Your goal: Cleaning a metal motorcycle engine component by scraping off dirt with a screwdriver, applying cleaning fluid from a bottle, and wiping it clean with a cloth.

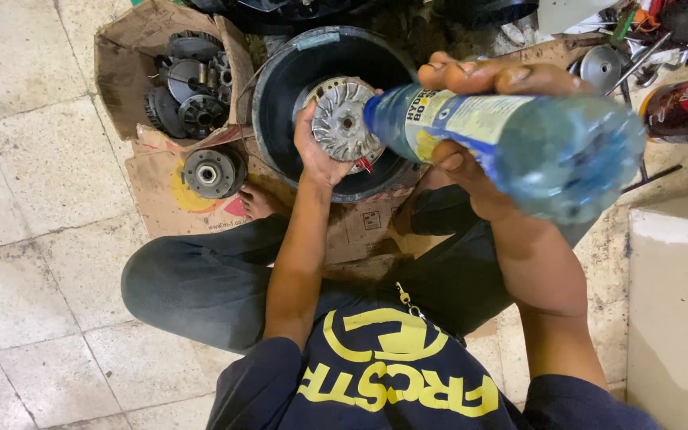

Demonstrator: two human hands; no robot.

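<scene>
Silver finned pulley disc [342,121], grimy, with a round centre hole.

The person wears a dark navy short-sleeved shirt [392,382] with large yellow lettering at the bottom centre of the frame, dark grey trousers [201,287] at left centre, and is barefoot, arms bare.

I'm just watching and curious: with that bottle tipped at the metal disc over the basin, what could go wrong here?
1. The blue plastic bottle in the right hand lies tipped towards the finned metal disc; liquid could miss the black basin and wet the cardboard or a bare foot.
2. The left hand alone holds the disc; once wet, it might slip.
</scene>
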